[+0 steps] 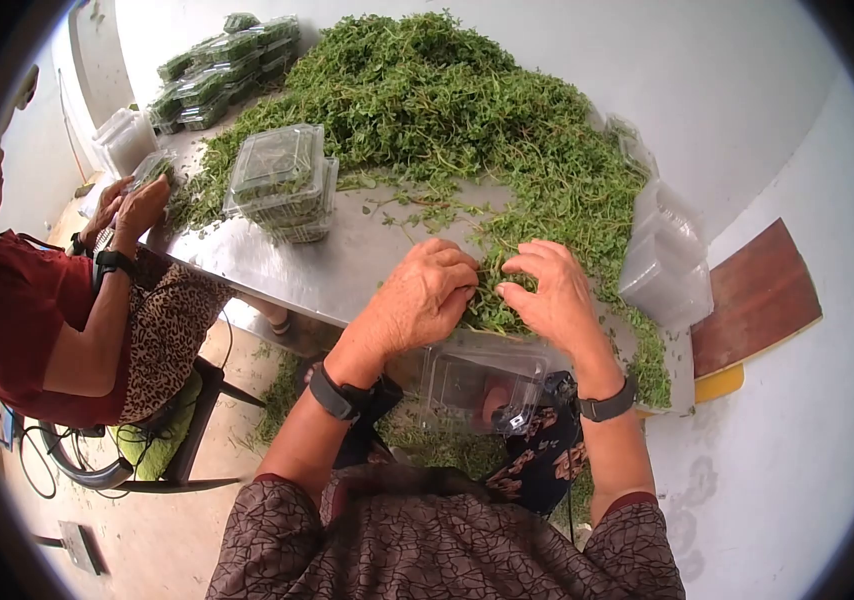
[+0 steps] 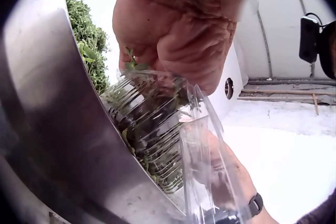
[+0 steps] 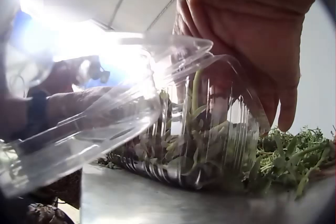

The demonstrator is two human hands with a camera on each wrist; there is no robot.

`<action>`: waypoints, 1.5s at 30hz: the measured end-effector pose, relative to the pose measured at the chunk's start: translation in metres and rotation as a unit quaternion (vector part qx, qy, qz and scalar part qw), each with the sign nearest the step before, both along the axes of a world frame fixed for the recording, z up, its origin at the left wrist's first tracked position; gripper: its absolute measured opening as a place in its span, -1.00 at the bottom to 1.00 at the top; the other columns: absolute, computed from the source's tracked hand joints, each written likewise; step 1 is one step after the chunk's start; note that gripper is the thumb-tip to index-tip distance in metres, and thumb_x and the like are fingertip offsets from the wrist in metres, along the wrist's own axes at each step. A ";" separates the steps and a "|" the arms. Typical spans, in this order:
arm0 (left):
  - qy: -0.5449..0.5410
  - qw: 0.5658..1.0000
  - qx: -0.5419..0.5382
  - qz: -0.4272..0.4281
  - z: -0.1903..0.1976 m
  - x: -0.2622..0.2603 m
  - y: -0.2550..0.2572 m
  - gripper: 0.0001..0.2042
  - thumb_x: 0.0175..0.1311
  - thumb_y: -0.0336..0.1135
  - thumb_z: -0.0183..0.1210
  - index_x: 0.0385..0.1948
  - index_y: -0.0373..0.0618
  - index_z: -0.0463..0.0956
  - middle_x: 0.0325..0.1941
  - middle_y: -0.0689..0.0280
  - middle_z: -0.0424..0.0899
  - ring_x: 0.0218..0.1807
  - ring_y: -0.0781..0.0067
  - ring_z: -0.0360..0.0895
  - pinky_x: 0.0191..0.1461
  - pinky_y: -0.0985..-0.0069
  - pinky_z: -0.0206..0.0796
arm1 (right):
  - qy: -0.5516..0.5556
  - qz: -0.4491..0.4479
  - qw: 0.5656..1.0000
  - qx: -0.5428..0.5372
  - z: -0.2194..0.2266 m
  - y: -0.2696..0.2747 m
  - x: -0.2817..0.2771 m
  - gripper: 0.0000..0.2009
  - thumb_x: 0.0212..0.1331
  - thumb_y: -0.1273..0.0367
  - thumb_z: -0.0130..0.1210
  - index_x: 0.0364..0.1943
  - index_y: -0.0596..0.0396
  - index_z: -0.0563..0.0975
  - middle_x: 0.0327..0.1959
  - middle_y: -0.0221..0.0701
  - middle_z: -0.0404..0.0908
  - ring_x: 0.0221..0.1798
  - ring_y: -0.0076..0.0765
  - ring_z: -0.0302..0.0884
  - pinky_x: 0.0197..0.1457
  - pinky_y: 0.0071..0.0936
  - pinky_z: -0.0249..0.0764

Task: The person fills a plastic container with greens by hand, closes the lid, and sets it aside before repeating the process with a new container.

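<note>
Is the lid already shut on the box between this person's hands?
No, the clear lid hangs open toward the lap, leaving the greens between the hands uncovered.

My head view shows a reddish board [image 1: 759, 290] at 3 o'clock. A chair [image 1: 195, 428] bears a green cushion [image 1: 159, 438] at 8 o'clock.

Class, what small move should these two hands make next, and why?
Probably the left hand and right hand should tuck the greens inside the box: a sprig pokes above its rim, and the lid hangs open.
</note>
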State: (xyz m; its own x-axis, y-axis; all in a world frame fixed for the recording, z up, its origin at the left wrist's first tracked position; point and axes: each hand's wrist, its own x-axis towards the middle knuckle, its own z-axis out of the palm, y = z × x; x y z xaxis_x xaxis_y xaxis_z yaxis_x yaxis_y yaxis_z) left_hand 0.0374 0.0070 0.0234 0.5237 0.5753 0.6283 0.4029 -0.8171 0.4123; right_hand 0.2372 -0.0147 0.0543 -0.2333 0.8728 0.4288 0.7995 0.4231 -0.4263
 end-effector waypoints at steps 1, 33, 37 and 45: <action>0.000 1.000 -0.001 -0.001 0.000 0.000 0.000 -0.85 -0.04 -0.52 0.14 -0.38 -0.27 0.58 -0.15 0.17 0.64 0.02 0.07 0.49 0.16 0.23 0.31 | 0.000 -0.001 1.000 -0.001 -0.003 0.002 0.001 -0.75 -0.13 0.36 0.31 -0.32 0.17 0.65 -0.08 -0.16 0.61 0.17 0.00 0.40 0.24 -0.14 0.31; -0.081 0.983 -0.130 0.099 0.003 -0.036 -0.021 -0.68 0.11 -0.54 0.12 -0.05 -0.22 0.52 -0.21 0.04 0.62 -0.23 0.06 0.61 -0.18 0.35 0.45 | -0.021 0.067 0.996 -0.052 0.006 -0.017 0.010 -0.68 0.08 0.41 0.19 -0.01 0.01 0.60 0.17 -0.32 0.52 0.35 -0.05 0.25 0.38 -0.17 0.21; -0.066 0.988 -0.091 0.101 0.002 -0.033 -0.019 -0.80 0.11 -0.54 0.13 -0.22 -0.23 0.59 -0.32 0.07 0.61 -0.33 0.06 0.59 -0.25 0.34 0.42 | -0.041 0.071 0.996 -0.036 -0.004 -0.015 0.016 -0.71 0.09 0.40 0.18 -0.05 0.05 0.61 0.12 -0.30 0.56 0.33 -0.05 0.27 0.36 -0.15 0.22; -0.021 0.988 -0.041 0.150 0.012 -0.017 -0.023 -0.94 0.06 -0.47 0.20 -0.45 -0.23 0.59 -0.43 0.13 0.61 -0.43 0.08 0.57 -0.34 0.33 0.40 | -0.034 0.071 0.997 -0.020 -0.005 -0.017 0.013 -0.73 0.08 0.45 0.16 -0.09 0.08 0.62 0.10 -0.30 0.57 0.31 -0.08 0.30 0.35 -0.19 0.24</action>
